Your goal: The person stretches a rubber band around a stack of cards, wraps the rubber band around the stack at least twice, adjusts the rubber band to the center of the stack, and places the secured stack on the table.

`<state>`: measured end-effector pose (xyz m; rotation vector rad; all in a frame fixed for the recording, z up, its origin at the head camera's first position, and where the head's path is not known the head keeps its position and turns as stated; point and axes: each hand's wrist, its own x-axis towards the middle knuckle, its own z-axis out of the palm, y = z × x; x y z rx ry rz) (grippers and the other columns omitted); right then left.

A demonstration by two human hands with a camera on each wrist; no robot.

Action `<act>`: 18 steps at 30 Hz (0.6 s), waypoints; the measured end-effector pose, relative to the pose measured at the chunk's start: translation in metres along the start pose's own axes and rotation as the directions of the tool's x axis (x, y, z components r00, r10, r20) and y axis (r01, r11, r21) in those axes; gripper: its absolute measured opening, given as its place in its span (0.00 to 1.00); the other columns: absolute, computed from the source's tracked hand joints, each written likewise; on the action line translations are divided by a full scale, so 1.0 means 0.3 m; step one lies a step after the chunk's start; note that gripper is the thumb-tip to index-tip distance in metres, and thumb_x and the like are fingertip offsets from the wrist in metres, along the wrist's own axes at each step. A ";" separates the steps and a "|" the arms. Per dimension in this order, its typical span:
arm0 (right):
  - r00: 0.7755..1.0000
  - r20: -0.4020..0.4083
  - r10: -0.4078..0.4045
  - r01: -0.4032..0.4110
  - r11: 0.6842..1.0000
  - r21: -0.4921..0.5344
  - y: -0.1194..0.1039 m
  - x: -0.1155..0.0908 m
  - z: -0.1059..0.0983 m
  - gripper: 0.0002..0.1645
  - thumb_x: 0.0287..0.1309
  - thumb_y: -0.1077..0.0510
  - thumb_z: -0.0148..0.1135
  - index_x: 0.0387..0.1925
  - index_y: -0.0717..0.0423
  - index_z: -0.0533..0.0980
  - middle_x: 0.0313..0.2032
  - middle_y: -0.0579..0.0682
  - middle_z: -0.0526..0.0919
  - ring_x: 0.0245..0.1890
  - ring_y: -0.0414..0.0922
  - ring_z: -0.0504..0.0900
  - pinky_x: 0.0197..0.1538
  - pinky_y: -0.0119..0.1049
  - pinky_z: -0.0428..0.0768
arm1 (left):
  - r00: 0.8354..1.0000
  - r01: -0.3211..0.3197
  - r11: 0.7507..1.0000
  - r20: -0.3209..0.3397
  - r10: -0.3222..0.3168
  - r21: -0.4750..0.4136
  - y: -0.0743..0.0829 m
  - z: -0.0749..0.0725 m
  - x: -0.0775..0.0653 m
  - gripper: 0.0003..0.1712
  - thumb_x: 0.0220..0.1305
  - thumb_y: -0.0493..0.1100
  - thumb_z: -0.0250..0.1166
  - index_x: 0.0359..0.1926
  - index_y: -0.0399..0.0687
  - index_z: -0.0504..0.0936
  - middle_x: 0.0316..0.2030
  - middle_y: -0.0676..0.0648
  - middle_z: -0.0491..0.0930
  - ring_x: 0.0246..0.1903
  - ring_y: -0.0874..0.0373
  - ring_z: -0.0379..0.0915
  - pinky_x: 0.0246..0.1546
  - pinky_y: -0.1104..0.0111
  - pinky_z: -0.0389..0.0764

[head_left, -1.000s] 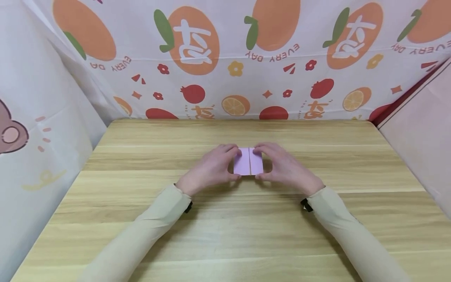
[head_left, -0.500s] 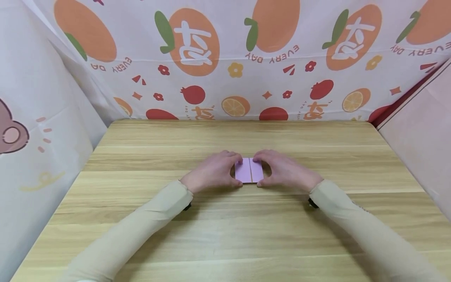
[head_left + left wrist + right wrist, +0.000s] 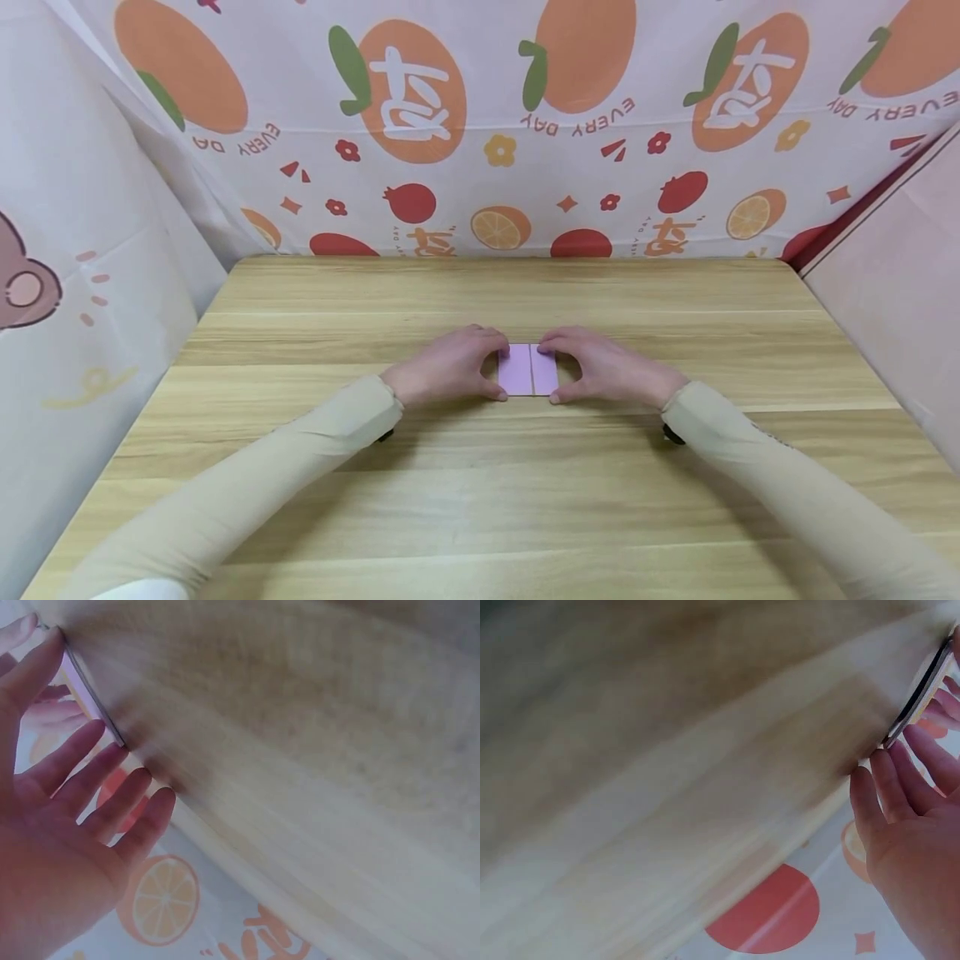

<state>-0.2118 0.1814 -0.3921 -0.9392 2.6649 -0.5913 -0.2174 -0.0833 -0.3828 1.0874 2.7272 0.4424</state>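
A small flat lilac square [image 3: 516, 371] with a thin brownish line down it lies at the middle of the table, between both hands. My left hand [image 3: 455, 364] grips its left side, thumb at the near edge and forefinger at the far corner. On the right side my right hand [image 3: 611, 367] holds it the same way. In the left wrist view the square [image 3: 91, 697] shows as a thin pink edge with a dark underside, the left hand's [image 3: 71, 817] other fingers spread beside it. Edge-on in the right wrist view, the square [image 3: 919, 694] has dark and pale layers, close over the wood.
The wood-grain table [image 3: 480, 500] reaches back to a fruit-print cloth [image 3: 540, 167] hung behind it. A white cloth [image 3: 90, 250] hangs at the left and a pale panel [image 3: 900, 292] stands at the right.
Both hands have brought the lilac square toward the person, mostly in the first half second, with little movement since. Their hold at its sides looks the same.
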 end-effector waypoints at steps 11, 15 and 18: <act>1.000 0.025 -0.013 0.012 1.000 0.026 0.011 0.004 0.002 0.43 0.52 0.39 0.73 0.67 0.46 0.70 0.67 0.44 0.67 0.67 0.44 0.63 0.68 0.46 0.62 | 1.000 0.002 1.000 -0.013 -0.003 -0.027 -0.001 -0.004 -0.012 0.32 0.50 0.58 0.77 0.52 0.50 0.79 0.48 0.55 0.78 0.46 0.60 0.71 0.52 0.65 0.71; 1.000 0.027 -0.014 0.013 0.999 0.043 0.014 0.004 0.006 0.44 0.52 0.39 0.73 0.67 0.47 0.70 0.67 0.44 0.67 0.67 0.44 0.63 0.68 0.46 0.62 | 1.000 0.005 1.000 -0.006 -0.005 -0.030 -0.005 0.002 -0.011 0.32 0.50 0.59 0.77 0.52 0.51 0.79 0.49 0.55 0.78 0.47 0.60 0.70 0.52 0.65 0.71; 1.000 0.021 -0.013 0.012 0.998 0.057 0.014 0.000 0.007 0.45 0.50 0.38 0.73 0.68 0.47 0.69 0.67 0.43 0.67 0.67 0.44 0.63 0.68 0.47 0.62 | 1.000 -0.003 0.996 0.007 0.003 -0.087 -0.018 0.003 -0.010 0.32 0.50 0.57 0.77 0.53 0.51 0.78 0.49 0.56 0.77 0.48 0.60 0.70 0.54 0.66 0.70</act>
